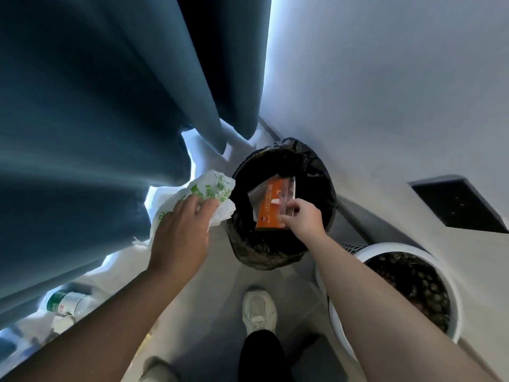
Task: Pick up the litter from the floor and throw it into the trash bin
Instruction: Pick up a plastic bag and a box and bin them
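My right hand (301, 217) pinches the lower corner of an orange and clear plastic wrapper (275, 199), thumb and fingers closed on its edge, and the wrapper hangs over the open mouth of the trash bin (322, 172), which is lined with a black bag. My left hand (181, 230) is closed around a crumpled white plastic bag with green print (209, 188), held at about nine o'clock from the bin, just outside its rim.

To do this drop well, I judge I should simply let my right fingers open while the wrapper sits over the middle of the opening; it looks light and flat, so it may flutter or cling to my fingers, and a small downward flick would help. Then I bring the bag across from nine o'clock until it is fully over the mouth before I let go, since it is bulky and could catch on the liner's edge.

More litter waits: a bottle with a green label (64, 300) lies on the floor at about eight o'clock, below the blue curtain (82, 119). A white pot (457, 299) stands at four o'clock, near my shoe (259, 310).
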The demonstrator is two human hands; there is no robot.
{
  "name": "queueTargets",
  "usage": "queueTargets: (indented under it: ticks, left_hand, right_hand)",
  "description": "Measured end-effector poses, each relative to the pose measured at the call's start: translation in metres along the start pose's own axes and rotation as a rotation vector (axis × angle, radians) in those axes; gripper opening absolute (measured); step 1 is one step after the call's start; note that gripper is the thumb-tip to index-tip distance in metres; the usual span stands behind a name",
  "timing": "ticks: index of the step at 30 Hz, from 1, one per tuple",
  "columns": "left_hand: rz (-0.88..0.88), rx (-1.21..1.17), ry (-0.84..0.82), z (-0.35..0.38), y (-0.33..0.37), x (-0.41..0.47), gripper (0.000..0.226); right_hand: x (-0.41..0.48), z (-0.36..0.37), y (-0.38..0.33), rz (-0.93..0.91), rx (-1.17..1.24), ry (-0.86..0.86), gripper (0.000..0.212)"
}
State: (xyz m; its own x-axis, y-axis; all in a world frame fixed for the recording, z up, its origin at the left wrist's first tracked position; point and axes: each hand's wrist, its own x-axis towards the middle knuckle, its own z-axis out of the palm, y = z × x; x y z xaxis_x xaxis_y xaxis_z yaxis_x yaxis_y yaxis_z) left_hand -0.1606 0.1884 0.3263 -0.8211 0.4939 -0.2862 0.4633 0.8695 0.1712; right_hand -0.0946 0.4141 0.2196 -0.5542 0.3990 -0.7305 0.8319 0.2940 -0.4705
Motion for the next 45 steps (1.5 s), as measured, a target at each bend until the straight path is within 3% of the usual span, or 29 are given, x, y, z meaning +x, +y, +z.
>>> queueTargets:
  ticks: [2, 4, 10, 16, 19, 22, 27, 31, 33, 37, 41, 45]
  left_hand:
    - [-0.005, -0.001, -0.025, -0.002, 0.0, 0.0, 0.056]
    - [0.0, -0.033, -0.021, -0.011, 0.003, -0.001, 0.056]
    - [-0.052, -0.469, -0.013, -0.066, 0.036, 0.008, 0.049]
    - [-0.242, -1.017, -0.277, -0.092, 0.068, 0.041, 0.04]
    - [-0.299, -1.148, -0.291, -0.075, 0.072, 0.063, 0.036]
    - [-0.316, -0.997, -0.299, -0.033, 0.068, 0.085, 0.037]
    - [-0.165, -0.646, -0.335, 0.041, 0.056, 0.106, 0.075]
    - [0.049, -0.175, -0.189, 0.065, 0.042, 0.099, 0.07]
    - [0.058, -0.044, -0.214, 0.078, 0.024, 0.091, 0.068]
    - [0.06, -0.071, -0.313, 0.102, -0.009, 0.08, 0.065]
    - [0.159, -0.122, -0.258, 0.118, -0.027, 0.078, 0.067]
    - [0.218, -0.174, -0.205, 0.128, -0.032, 0.079, 0.068]
  right_hand:
    - [0.0, -0.005, 0.0, 0.028, -0.053, -0.073, 0.065]
    - [-0.007, -0.016, -0.005, 0.008, -0.088, -0.098, 0.081]
    - [-0.035, -0.063, -0.016, -0.272, -0.212, -0.125, 0.101]
    - [-0.052, -0.108, -0.029, -0.464, -0.165, 0.01, 0.105]
    - [-0.054, -0.117, -0.024, -0.472, -0.197, 0.055, 0.103]
    - [-0.047, -0.11, -0.009, -0.496, -0.331, 0.057, 0.098]
    - [-0.016, -0.058, 0.006, -0.549, -0.588, -0.136, 0.097]
    - [0.018, -0.01, 0.008, -0.567, -0.88, -0.252, 0.089]
    - [0.038, 0.014, 0.008, -0.51, -0.958, -0.28, 0.085]
    - [0.079, 0.054, 0.016, -0.316, -1.006, -0.338, 0.079]
    - [0.111, 0.074, 0.029, -0.163, -1.012, -0.411, 0.082]
    - [0.125, 0.082, 0.042, -0.136, -1.019, -0.432, 0.079]
